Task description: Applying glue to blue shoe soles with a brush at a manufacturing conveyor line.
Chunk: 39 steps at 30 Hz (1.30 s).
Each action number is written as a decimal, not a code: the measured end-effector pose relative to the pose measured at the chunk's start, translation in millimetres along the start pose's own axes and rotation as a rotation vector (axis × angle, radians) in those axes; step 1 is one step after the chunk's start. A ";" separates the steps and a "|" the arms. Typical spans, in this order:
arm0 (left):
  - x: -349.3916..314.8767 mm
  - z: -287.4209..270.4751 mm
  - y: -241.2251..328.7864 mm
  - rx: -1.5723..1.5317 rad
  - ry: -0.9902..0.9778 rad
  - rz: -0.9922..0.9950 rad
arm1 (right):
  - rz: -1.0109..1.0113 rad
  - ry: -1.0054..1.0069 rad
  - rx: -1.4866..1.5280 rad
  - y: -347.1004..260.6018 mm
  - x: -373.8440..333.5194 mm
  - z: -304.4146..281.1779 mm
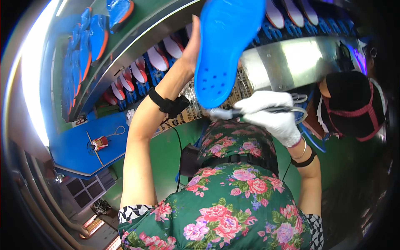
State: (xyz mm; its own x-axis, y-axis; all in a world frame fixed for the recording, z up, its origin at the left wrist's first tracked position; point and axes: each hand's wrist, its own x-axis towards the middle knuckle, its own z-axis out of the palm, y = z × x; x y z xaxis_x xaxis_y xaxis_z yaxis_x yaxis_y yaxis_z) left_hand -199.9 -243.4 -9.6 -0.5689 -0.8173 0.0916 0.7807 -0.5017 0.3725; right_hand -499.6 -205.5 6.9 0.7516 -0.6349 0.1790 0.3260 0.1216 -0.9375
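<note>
A blue insole (227,50) with a cluster of small dark holes at its lower end is held up at the top centre. My bare left hand (192,52) grips it, thumb raised along its left edge and fingers hidden behind it. Just below and right of the insole, my white-gloved right hand (271,114) is closed around a pair of scissors (299,112). Their grey loop handles stick out behind the hand. The silvery front end points left, close under the insole's lower edge; it is blurred, and whether it touches cannot be told.
Racks of red-and-white insoles (157,58) and blue ones run behind my hands; more blue insoles (98,36) stand on the upper left shelf. A blue tabletop (75,141) at left carries a small red item. A shiny metal panel (287,62) and a person in a dark cap (348,104) are at right.
</note>
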 end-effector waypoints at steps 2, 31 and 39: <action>13.9 -3.6 29.6 0.015 -0.048 0.175 | 0.053 0.196 0.459 -7.2 8.1 -8.1; -64.6 21.1 -174.1 -0.419 0.086 0.335 | -0.662 0.248 -0.747 -42.3 67.5 -0.1; -83.6 -13.4 -184.5 -0.114 0.404 0.269 | -0.636 0.146 -0.994 -47.0 47.6 14.3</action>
State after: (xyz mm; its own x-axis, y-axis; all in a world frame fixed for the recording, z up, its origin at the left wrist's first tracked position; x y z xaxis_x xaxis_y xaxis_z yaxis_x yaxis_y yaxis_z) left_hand -292.9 -86.4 -98.4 -0.2154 -0.9552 -0.2031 0.9220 -0.2674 0.2799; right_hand -470.9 -230.5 63.7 0.5224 -0.4559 0.7206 -0.0196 -0.8513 -0.5243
